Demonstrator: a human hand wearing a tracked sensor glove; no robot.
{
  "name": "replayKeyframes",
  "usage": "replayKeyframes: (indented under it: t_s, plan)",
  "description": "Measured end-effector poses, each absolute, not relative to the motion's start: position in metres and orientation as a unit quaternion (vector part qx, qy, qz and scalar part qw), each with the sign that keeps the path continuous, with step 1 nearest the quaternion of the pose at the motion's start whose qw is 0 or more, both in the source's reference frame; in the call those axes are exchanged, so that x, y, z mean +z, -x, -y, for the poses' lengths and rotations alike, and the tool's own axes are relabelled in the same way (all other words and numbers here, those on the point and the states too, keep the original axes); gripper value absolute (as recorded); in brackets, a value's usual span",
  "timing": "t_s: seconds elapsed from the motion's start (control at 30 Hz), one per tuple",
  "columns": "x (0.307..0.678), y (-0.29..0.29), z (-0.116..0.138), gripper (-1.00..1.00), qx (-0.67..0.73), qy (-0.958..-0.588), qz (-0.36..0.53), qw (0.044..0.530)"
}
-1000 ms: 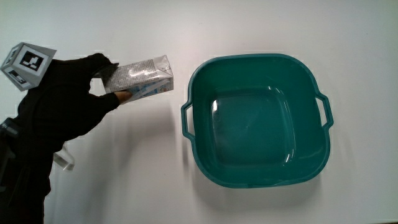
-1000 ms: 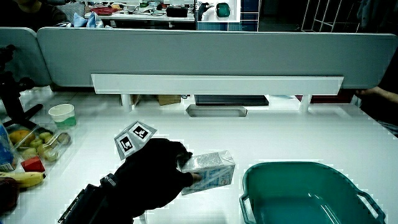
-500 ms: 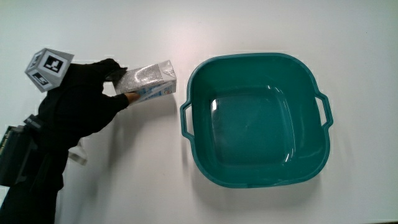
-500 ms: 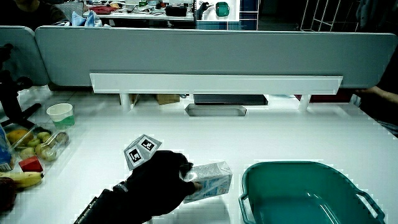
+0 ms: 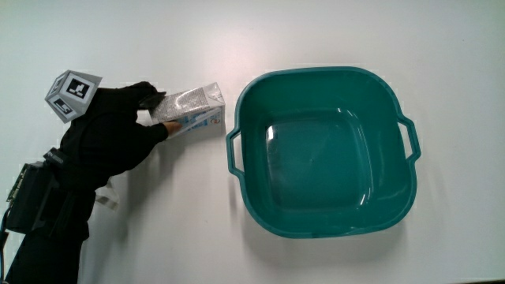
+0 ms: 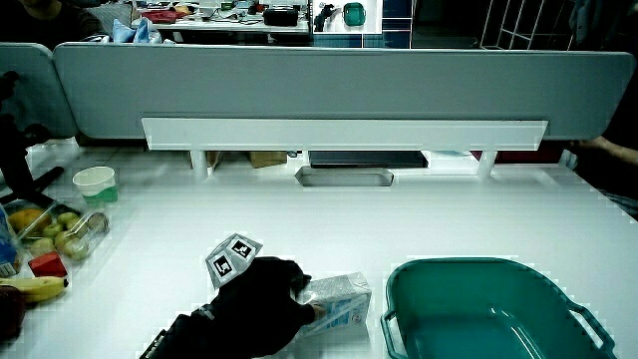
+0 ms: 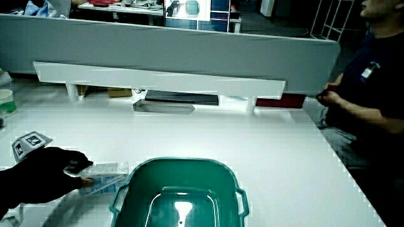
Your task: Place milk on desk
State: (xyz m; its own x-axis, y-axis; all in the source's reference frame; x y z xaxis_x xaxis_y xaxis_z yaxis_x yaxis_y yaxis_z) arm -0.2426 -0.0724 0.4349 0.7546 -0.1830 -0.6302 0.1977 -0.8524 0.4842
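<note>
The milk carton [image 5: 192, 109] lies on its side on the white table, close beside the teal basin [image 5: 260, 197]. The gloved hand [image 5: 118, 134] is shut on the end of the carton away from the basin, thumb below and fingers on top. The patterned cube [image 5: 71, 93] rides on the back of the hand. Both side views show the carton [image 6: 337, 300] [image 7: 106, 174] low on the table with the hand [image 6: 261, 309] [image 7: 44, 175] around it, next to the basin [image 6: 439, 274] [image 7: 183, 165].
The teal basin holds nothing and has handles [image 5: 233, 150] on two sides. A cup [image 6: 98, 183], a tray of fruit [image 6: 50, 229] and a banana [image 6: 35, 287] stand at the table's edge. A low grey partition [image 6: 339, 95] runs along the table.
The hand has carried the carton toward the basin and lowered it; the carton now lies closer to the basin's handle. The basin has not moved.
</note>
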Motion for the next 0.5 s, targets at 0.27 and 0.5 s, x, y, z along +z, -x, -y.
replayKeyframes:
  t_s: [0.27,0.5]
  plan:
    - [0.442,0.247,0.07,0.0,-0.374,-0.885,0.008,0.276]
    - [0.451,0.252,0.066,-0.24,-0.389,-0.873,0.023,0.292]
